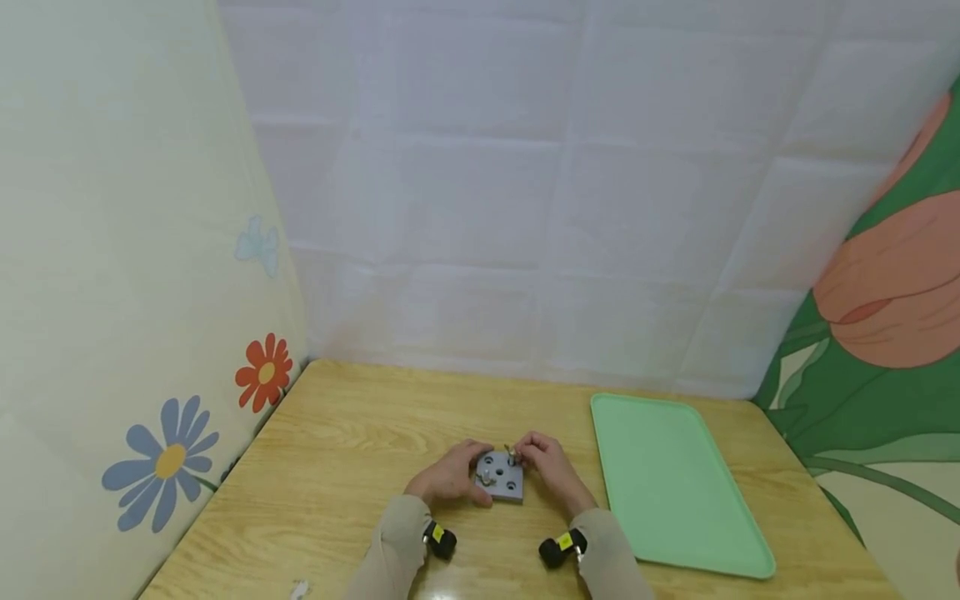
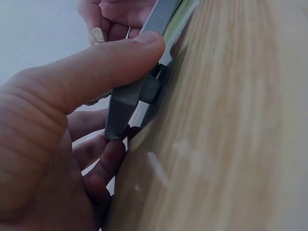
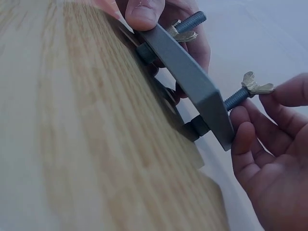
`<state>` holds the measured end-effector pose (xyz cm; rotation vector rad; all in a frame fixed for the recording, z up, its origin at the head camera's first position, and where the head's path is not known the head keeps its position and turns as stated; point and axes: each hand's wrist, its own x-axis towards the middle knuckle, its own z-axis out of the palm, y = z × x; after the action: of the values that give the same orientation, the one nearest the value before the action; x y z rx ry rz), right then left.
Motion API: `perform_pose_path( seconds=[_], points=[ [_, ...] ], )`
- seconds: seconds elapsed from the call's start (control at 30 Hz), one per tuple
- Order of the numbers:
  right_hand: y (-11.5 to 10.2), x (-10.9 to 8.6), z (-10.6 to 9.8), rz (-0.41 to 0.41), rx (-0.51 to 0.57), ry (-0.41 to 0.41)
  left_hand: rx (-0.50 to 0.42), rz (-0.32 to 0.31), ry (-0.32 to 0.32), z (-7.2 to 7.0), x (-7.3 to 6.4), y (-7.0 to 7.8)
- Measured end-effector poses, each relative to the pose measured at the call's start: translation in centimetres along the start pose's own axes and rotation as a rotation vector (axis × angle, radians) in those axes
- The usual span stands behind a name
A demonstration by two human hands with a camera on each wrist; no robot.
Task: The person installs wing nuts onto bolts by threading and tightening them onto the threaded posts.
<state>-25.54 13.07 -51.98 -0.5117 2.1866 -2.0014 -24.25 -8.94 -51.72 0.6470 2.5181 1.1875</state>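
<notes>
My left hand [image 1: 450,475] grips a square grey metal plate [image 1: 501,459] at its left side, thumb on the near edge. The plate has several holes. Two threaded bolts pass up through it, their dark heads on the underside, seen in the right wrist view. With its fingertips, my right hand [image 1: 551,468] pinches a brass-coloured wing nut [image 3: 256,87] near the top of one bolt [image 3: 236,99], at the plate's far right corner. Another wing nut [image 3: 186,36] sits lower on the other bolt [image 3: 194,20], close to the plate's face, beside the left hand.
A light green tray [image 1: 678,483] lies on the wooden table [image 1: 360,433] to the right of the hands. A small whitish scrap [image 1: 300,588] is at the near left. White cloth hangs behind the table, with patterned cloths on both sides.
</notes>
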Motion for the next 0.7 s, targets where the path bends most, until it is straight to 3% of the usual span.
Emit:
perform_pose_path(
  seconds=[0.2, 0.7],
  points=[
    [-0.41, 0.11, 0.10, 0.067, -0.038, 0.026, -0.012, -0.004, -0.002, -0.08, 0.15, -0.02],
    [-0.70, 0.18, 0.23, 0.070, -0.186, 0.042, 0.005, 0.007, -0.003, -0.14, 0.05, 0.07]
  ],
)
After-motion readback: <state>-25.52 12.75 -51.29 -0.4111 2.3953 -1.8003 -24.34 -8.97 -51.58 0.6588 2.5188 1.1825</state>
